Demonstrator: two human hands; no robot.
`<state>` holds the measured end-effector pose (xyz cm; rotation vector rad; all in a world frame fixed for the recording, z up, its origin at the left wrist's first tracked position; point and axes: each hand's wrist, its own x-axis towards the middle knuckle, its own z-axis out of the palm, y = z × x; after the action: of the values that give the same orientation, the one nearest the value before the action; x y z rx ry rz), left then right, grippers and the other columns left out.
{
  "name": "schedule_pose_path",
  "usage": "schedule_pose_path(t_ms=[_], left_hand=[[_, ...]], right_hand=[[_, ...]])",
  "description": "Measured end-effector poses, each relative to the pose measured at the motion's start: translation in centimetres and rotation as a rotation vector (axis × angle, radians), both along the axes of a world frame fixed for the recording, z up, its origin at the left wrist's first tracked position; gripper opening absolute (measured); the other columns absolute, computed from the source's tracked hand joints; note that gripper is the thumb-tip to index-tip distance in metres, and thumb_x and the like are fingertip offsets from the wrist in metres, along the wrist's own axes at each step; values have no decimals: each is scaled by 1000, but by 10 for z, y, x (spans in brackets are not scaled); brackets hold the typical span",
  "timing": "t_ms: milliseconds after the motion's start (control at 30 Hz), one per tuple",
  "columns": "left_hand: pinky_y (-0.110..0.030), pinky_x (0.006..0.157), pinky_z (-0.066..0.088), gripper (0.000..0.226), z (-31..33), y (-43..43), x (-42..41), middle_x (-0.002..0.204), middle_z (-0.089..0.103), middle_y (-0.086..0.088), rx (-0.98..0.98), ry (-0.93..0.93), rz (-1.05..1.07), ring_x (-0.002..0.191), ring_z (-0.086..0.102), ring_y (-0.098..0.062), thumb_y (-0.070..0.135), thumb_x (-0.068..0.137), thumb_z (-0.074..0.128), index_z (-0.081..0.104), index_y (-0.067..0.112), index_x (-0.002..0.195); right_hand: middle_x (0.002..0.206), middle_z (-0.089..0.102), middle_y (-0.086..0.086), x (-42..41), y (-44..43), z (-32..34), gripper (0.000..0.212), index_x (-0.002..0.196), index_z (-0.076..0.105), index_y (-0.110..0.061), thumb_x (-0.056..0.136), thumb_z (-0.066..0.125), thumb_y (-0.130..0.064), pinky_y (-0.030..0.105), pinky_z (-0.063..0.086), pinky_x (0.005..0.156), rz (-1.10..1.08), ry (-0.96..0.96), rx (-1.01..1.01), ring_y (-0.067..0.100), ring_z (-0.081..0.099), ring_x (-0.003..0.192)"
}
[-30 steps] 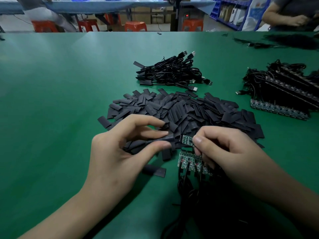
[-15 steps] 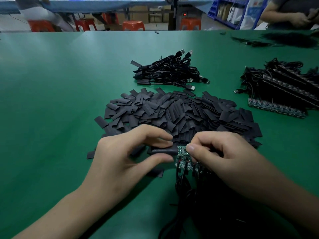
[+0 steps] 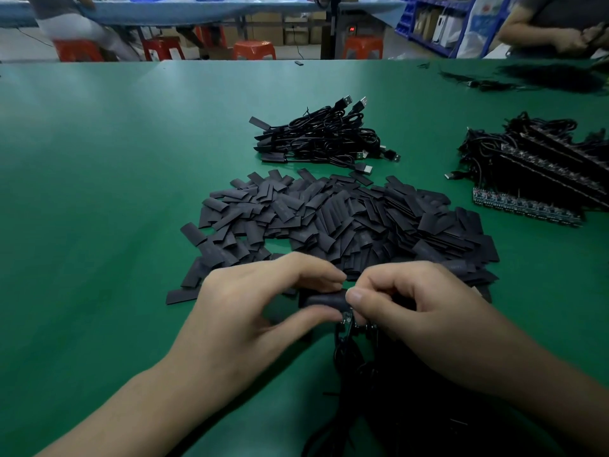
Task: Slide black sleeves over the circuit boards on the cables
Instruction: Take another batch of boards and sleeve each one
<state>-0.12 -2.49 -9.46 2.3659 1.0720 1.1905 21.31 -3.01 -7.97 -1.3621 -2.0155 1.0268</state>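
My left hand pinches a black sleeve between thumb and fingers. My right hand pinches the cable end right against the sleeve's mouth; the circuit board it held is now hidden inside the sleeve. A bit of green board from the row beneath peeks out under the sleeve. Black cables trail toward me under my right wrist. A big heap of loose black sleeves lies just beyond both hands.
A bundle of sleeved USB cables lies behind the heap. At the right, a stack of cables with bare green boards. The green table stretches left. Another person's hands work at the far right.
The sleeve in my left hand has slid rightward over the green board until the board no longer shows. Both hands drew together.
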Motion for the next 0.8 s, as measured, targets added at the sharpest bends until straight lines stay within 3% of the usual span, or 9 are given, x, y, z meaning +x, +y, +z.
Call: schedule_pose_path(t_ms=[133, 233, 400, 567, 800], left_hand=[[-14, 82, 56, 30, -4, 2, 0, 94, 76, 20, -48, -134, 39, 92, 71, 9, 27, 76, 85, 74, 21, 103], [-23, 80, 61, 32, -7, 4, -2, 95, 78, 17, -166, -280, 61, 91, 75, 0, 26, 74, 85, 72, 25, 103], [-19, 87, 57, 34, -5, 4, -4, 93, 79, 16, -218, -362, 57, 91, 76, -5, 29, 72, 87, 73, 29, 103], [-18, 85, 57, 33, -5, 2, -2, 94, 78, 16, -203, -348, 47, 90, 76, -4, 27, 74, 86, 73, 30, 103], [-18, 86, 58, 33, -4, 1, 0, 96, 78, 17, -153, -292, 35, 91, 75, -1, 33, 77, 86, 73, 26, 106]], right_hand=[[71, 65, -2, 0, 0, 1, 19, 87, 70, -34, 91, 57, -49, 28, 44, 60, -13, 84, 62, 7, 58, 61], [78, 68, -6, 4, 0, 1, 3, 95, 67, -32, 92, 68, -33, 25, 49, 65, -72, 148, 247, 10, 66, 74], [81, 69, -16, 5, -1, 1, 8, 90, 71, -28, 92, 73, -21, 12, 47, 70, -81, 10, 510, 1, 67, 84], [86, 70, -20, 2, -2, -1, 3, 91, 75, -25, 90, 72, -25, 21, 49, 75, -81, -62, 626, -1, 66, 84], [82, 69, -20, -3, -5, -6, 2, 89, 75, -25, 87, 75, -25, 19, 47, 71, -103, -70, 663, -1, 63, 79]])
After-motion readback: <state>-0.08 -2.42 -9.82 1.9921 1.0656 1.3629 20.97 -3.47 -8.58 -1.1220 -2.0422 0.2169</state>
